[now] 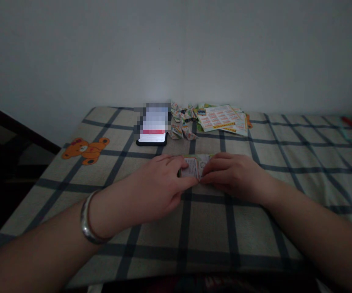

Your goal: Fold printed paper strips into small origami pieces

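i see both hands, left hand (160,183) and right hand (230,175), pressing one folded paper (194,167) mid-bed; folded pieces (180,122) piled at the far edge, flat sheets (221,118) unfolded.

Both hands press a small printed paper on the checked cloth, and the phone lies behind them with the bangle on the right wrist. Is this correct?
Not quite: the bangle is on the left wrist, as the head view shows. The rest holds: the left hand and right hand press a small printed paper on the checked cloth, and the phone lies behind them.
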The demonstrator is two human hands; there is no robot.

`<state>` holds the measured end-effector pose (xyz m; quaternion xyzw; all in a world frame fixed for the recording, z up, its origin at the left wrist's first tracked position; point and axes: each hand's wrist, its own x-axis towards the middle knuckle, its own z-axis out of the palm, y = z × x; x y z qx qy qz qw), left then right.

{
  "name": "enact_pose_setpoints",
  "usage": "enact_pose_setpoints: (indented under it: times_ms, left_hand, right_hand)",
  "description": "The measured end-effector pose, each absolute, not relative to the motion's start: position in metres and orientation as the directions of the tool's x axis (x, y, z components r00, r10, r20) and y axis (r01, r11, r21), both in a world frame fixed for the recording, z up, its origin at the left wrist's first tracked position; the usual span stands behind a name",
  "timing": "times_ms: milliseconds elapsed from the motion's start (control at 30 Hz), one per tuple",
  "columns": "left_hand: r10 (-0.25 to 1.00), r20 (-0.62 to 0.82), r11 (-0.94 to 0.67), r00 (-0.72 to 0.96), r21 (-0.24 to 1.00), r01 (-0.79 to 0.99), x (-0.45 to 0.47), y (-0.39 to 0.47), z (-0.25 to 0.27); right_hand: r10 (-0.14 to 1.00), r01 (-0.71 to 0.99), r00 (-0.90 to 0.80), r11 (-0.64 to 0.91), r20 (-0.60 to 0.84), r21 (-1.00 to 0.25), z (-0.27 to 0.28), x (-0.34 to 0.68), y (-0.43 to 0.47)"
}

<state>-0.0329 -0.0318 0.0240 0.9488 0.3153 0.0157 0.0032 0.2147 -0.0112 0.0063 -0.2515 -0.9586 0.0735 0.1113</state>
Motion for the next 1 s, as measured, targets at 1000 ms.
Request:
enact_pose_setpoints:
  times_ms: [1000]
  left_hand:
    - [0.438,0.097,-0.886,0.894,-0.118,0.448,-0.036,-0.023,0.015]
  right_hand:
    - [0.540,0.535,-0.839,0.841,0.061,-0.083,0.020,0.207,-0.020]
